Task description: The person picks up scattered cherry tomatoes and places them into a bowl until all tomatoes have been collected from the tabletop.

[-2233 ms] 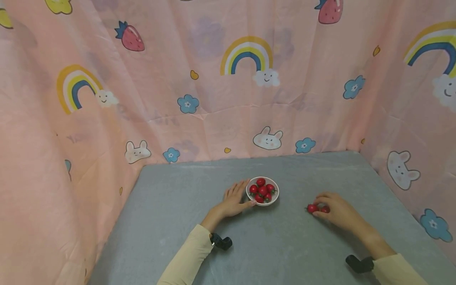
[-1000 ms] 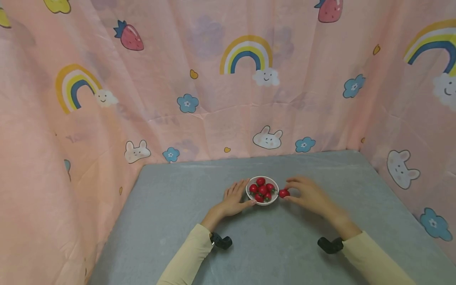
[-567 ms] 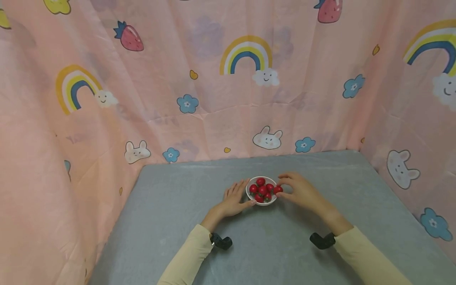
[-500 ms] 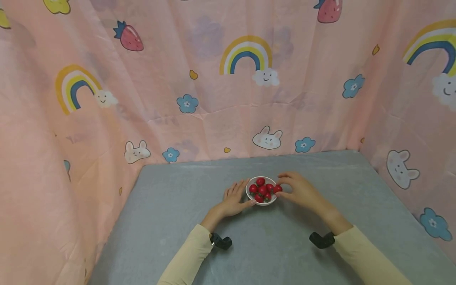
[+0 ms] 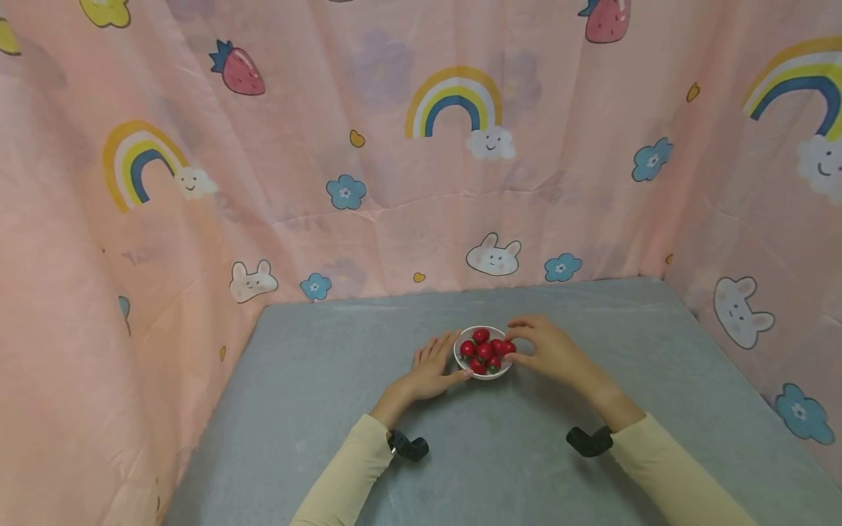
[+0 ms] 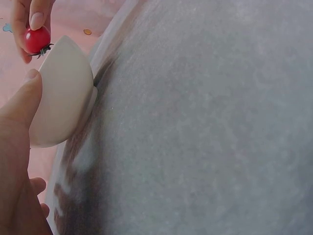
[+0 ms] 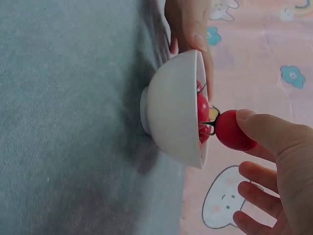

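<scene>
A small white bowl (image 5: 484, 378) stands on the grey table, with several red cherry tomatoes (image 5: 484, 352) in it. My left hand (image 5: 429, 371) rests against the bowl's left side, fingers fairly straight and thumb touching the rim; in the left wrist view the thumb (image 6: 30, 98) lies against the white wall. My right hand (image 5: 549, 352) pinches one cherry tomato (image 7: 232, 129) between thumb and index finger, over the bowl's right rim. Its green stem points into the bowl, close to the tomatoes inside. The right hand's other fingers (image 7: 259, 196) are loosely bent.
The grey table (image 5: 368, 329) reaches back to a pink curtain (image 5: 395, 234) printed with rainbows, rabbits and flowers. Black wrist cameras (image 5: 590, 442) sit below both hands, near the cream sleeves (image 5: 671, 471).
My right hand has come leftward from the right part of the table, bringing a cherry tomato to and over the bowl's rim. The left hand and the bowl have stayed put.
</scene>
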### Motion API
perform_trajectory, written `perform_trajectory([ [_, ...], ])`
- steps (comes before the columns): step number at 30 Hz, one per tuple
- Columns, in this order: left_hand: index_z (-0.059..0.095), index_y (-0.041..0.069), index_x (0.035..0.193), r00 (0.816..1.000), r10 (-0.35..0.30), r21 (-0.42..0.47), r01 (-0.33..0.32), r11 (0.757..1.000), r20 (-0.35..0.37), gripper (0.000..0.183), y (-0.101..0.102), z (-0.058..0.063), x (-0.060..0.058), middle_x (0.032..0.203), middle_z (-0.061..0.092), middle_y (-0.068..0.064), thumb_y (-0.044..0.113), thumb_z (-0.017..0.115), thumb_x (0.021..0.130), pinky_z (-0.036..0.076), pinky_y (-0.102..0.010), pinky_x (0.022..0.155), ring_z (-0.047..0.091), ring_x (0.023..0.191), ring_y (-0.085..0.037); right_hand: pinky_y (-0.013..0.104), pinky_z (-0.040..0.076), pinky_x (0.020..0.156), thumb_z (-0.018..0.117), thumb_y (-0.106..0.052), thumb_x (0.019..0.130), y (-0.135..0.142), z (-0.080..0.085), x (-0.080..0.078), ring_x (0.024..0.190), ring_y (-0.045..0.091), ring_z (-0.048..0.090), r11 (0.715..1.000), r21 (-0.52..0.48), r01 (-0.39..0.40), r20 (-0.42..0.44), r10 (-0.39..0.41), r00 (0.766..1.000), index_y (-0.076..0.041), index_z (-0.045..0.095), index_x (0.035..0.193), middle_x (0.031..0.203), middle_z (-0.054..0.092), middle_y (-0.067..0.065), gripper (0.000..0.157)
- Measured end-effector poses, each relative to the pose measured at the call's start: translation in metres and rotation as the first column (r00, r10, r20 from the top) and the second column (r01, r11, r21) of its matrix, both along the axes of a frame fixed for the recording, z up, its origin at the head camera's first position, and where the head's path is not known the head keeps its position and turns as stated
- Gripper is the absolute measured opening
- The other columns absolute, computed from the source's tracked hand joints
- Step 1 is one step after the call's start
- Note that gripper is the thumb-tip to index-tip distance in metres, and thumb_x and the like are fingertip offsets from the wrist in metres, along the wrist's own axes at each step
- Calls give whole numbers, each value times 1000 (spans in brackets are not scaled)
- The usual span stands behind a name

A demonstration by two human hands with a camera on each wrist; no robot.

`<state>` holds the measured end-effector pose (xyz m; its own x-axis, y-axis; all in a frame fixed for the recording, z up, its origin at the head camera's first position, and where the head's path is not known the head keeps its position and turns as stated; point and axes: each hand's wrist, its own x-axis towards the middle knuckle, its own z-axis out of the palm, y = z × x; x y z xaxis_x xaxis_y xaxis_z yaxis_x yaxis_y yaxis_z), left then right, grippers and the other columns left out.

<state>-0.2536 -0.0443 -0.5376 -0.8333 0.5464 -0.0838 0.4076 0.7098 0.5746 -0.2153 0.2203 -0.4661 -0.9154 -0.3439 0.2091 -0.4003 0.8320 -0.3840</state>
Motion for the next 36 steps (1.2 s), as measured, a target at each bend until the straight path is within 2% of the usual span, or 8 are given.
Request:
perform_trajectory([
  [16, 0, 38, 159, 1000, 6, -16, -6, 1000, 2, 84, 0, -4, -2, 169, 10, -5, 66, 47, 95, 8, -63, 121, 7, 156, -35, 57, 48, 102, 78, -38, 84, -26, -7, -4, 125, 33, 55, 998, -33, -50, -41, 49, 998, -17, 74, 112, 131, 63, 10, 35],
  [22, 3, 32, 160, 1000, 1, -8, -1, 1000, -6, 86, 0, -4, -2, 169, 10, -5, 65, 48, 94, 8, -64, 120, 7, 156, -36, 55, 51, 98, 80, -33, 83, -34, -10, -4, 123, 35, 55, 996, -43, -80, -73, 77, 994, -16, 74, 111, 131, 62, 13, 34],
  [36, 1, 35, 160, 1000, 9, -20, -9, 1000, -4, 86, -1, -6, -3, 169, 9, -4, 67, 47, 94, 8, -62, 121, 7, 156, -35, 60, 48, 99, 77, -30, 86, -26, -19, -6, 124, 35, 54, 993, -103, -59, -68, 52, 996, -13, 75, 109, 131, 63, 14, 29],
])
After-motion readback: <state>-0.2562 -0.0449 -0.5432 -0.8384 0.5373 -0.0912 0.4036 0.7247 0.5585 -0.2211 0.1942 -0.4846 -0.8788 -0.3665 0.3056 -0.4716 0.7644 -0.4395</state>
